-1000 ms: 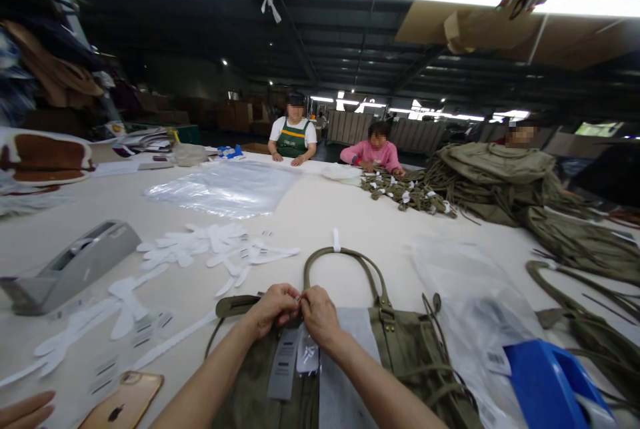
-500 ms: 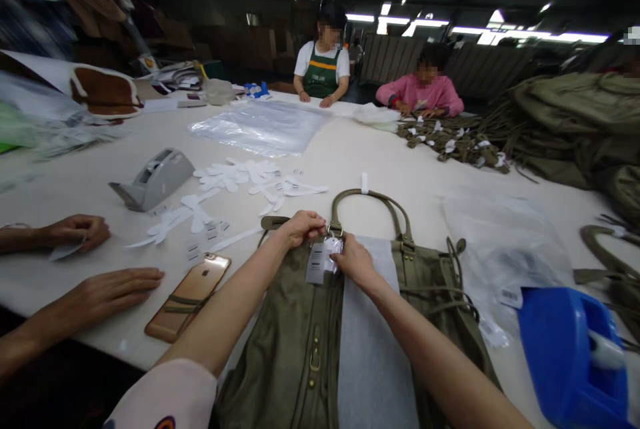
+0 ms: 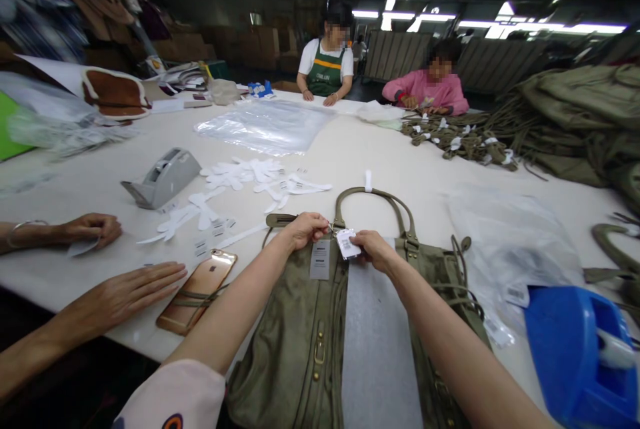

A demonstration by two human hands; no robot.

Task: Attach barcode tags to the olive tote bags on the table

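Two bare hands in the head view, at the top edge of an olive bag lying on the near side of the white table. Left hand with thumb and fingertips pressed together beside the handle's base; cannot tell what between them. Right hand pinching a white tag, now tilted and apart from the grey tag, close against it half a second ago. Co-worker's flat hand nearer the phone than before. Inside the olive bag: hidden. Off to the right, clear plastic bag, contents too blurred to tell; beside it, blue dispenser holding a whitish roll.
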